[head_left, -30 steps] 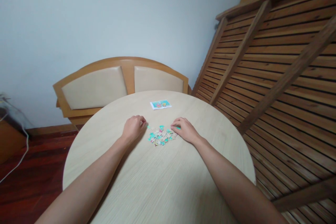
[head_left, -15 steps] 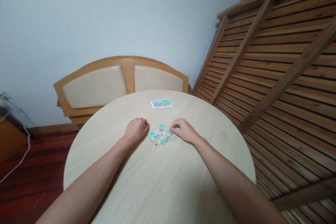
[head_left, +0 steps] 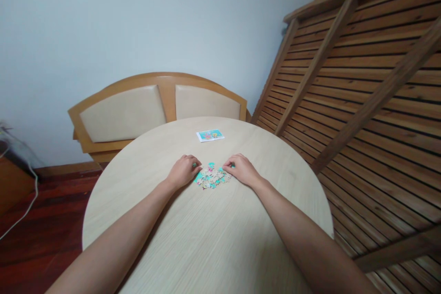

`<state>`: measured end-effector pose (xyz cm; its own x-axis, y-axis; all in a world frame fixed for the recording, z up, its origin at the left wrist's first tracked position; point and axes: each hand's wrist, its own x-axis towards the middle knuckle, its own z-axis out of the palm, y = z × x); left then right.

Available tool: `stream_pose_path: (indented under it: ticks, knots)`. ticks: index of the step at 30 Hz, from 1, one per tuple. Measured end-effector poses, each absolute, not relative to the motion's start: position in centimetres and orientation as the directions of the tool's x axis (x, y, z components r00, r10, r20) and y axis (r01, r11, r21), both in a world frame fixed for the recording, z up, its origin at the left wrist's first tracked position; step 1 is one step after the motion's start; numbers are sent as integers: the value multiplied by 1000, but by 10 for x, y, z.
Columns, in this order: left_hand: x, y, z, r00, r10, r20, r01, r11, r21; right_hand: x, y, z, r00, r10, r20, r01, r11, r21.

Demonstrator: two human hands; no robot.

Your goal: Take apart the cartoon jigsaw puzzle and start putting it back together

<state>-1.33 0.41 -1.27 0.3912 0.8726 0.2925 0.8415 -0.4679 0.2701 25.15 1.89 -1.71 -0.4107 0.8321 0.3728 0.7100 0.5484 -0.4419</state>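
Note:
A loose pile of jigsaw puzzle pieces (head_left: 213, 178), some teal, some pale backs, a few with pink, lies on the round table (head_left: 206, 239). At the pile's left edge is my left hand (head_left: 184, 171), its fingers closed on a small teal puzzle piece (head_left: 195, 164). My right hand (head_left: 241, 168) rests at the upper right of the pile, thumb and forefinger pinched together at a puzzle piece; a bit of teal shows between the fingers. Fine detail at both sets of fingertips is too small to make out.
A teal picture card (head_left: 210, 135) with cartoon figures lies beyond the pile. Behind the table stands a padded wooden headboard (head_left: 165, 94) against the wall. A slatted wooden frame (head_left: 344, 92) leans at the right. A white cable (head_left: 32, 197) hangs at the left.
My left hand has moved slightly right, its fingertips now over the pile's left edge, with teal showing between them. The right hand has barely moved, its fingers a little more closed.

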Motion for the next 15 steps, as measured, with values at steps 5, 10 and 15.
stream_pose_path:
  ticks: [5,10,15]
  knots:
    - [-10,0,-8,421,850,317,816,-507,276,254,17,-15,-450,807,383,676,588,-445]
    - [-7,0,-8,390,857,337,823,-488,289,253,14,-11,-513,765,388,604,644,-470]
    - [-9,3,-12,362,863,353,840,-466,278,252,13,-12,-529,763,372,587,646,-488]
